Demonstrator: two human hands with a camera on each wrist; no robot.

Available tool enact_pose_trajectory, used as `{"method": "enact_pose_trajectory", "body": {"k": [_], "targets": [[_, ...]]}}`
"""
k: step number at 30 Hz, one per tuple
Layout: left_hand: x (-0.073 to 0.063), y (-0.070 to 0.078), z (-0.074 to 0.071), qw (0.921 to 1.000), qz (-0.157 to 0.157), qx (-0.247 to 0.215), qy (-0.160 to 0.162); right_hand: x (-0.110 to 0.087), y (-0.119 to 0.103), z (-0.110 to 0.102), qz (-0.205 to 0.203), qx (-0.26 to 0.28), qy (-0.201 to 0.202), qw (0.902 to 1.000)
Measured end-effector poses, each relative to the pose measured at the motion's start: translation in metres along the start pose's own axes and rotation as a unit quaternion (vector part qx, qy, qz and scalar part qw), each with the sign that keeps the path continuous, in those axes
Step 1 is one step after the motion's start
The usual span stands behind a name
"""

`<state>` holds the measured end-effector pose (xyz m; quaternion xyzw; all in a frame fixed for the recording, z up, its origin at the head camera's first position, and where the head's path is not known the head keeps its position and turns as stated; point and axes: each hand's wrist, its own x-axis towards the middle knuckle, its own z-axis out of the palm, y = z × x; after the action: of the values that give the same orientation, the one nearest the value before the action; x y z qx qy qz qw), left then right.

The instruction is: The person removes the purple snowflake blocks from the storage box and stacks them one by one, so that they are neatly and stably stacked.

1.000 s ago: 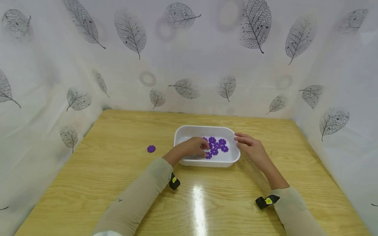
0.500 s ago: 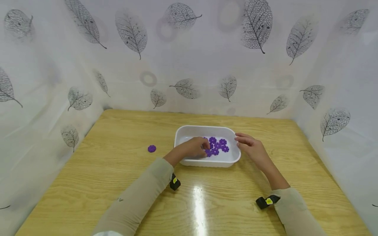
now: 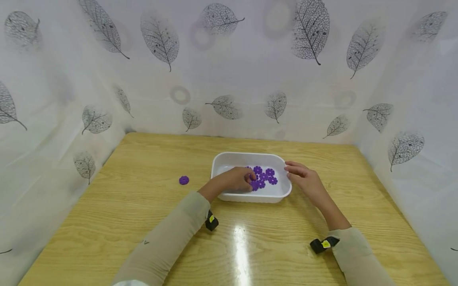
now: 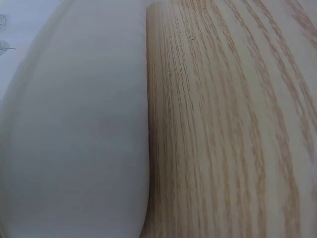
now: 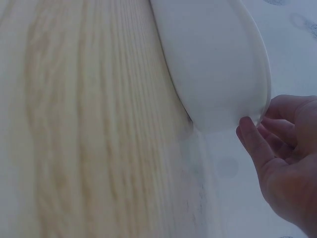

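Observation:
A white rectangular tray (image 3: pixel 257 199) stands on the table, with several purple flower-shaped discs (image 3: pixel 270 172) gathered in its right half. My left hand (image 3: pixel 236 178) reaches over the tray's left side, fingers curved down among the discs. Its thumb and forefinger are apart, with discs showing beside them; the other fingertips are hidden. At the tray's right end my right hand (image 3: pixel 305 179) rests its fingertips on the rim. In the right wrist view the thumb (image 5: pixel 255 141) lies against the tray's outer wall (image 5: pixel 213 64). Only the tray's side wall (image 4: pixel 79 124) shows in the left wrist view.
One more purple disc (image 3: pixel 184 180) lies on the wooden table (image 3: pixel 150 222), left of the tray. A white curtain (image 3: pixel 229 71) with a leaf print closes off the back and both sides. Each sleeve cuff carries a small black camera (image 3: pixel 212 221).
My left fingers have shifted slightly to the right inside the tray, and the disc by the thumb has slid a little toward the others. The right hand stays at the rim.

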<state>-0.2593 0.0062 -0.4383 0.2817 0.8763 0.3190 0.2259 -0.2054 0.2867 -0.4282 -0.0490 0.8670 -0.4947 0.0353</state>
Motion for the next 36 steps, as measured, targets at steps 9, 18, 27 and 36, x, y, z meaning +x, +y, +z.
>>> {"method": "enact_pose_trajectory", "body": {"k": [9, 18, 27, 36], "targets": [[-0.0008, 0.0005, -0.0003, 1.0000, 0.005, 0.005, -0.002, -0.0010, -0.0017, -0.0006, 0.001, 0.002, -0.002, 1.0000], [-0.0012, 0.0017, -0.0025, 0.9999, 0.005, 0.010, -0.008, -0.0006, -0.0031, -0.0002, 0.004, 0.005, -0.003, 1.0000], [-0.0015, 0.0018, -0.0042, 0.9998, 0.012, 0.000, -0.015, 0.0005, -0.0039, 0.0000, 0.000, 0.004, -0.002, 1.0000], [-0.0005, -0.0008, -0.0013, 0.9998, 0.010, -0.007, -0.016, 0.0004, -0.0026, 0.0001, 0.000, 0.000, -0.002, 1.0000]]}}
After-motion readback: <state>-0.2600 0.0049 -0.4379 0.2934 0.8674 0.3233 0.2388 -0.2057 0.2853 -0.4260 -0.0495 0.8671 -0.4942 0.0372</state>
